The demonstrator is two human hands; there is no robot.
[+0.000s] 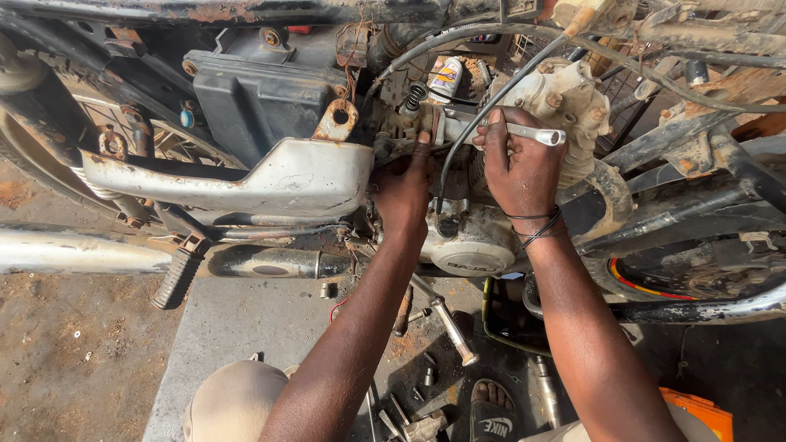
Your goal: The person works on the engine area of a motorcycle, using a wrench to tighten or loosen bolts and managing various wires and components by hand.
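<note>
While both hands work at the middle of the frame, the right hand (pixel 520 168) is closed around the shaft of a shiny metal wrench (pixel 524 131), whose free end pokes out to the right of the knuckles, just above centre. The wrench lies nearly level across the top of the dusty engine (pixel 565 102) of a stripped motorcycle, and its working end is hidden behind the fingers, so where it bites cannot be seen. A black cable (pixel 483 115) runs down in front of the right hand's fingers. Thin black bands (pixel 536 225) circle that wrist.

Just to the left, the left hand (pixel 403 192) presses flat against the engine, fingers stretched upward, one fingertip touching the metal beside the wrench; it grips nothing that shows. Below both hands sits the round grey engine cover (pixel 471 245).

At the left of the frame a pale side cover (pixel 270 180) hangs under a dark plastic box (pixel 254 94), with a rusty exhaust pipe (pixel 164 258) and a ribbed foot peg (pixel 173 278) beneath. Along the bottom, on the concrete floor (pixel 229 319), loose sockets and tools (pixel 446 323) lie scattered between the forearms, near a sandalled foot (pixel 491 405). An orange box (pixel 700 413) shows at the lower right corner.
</note>
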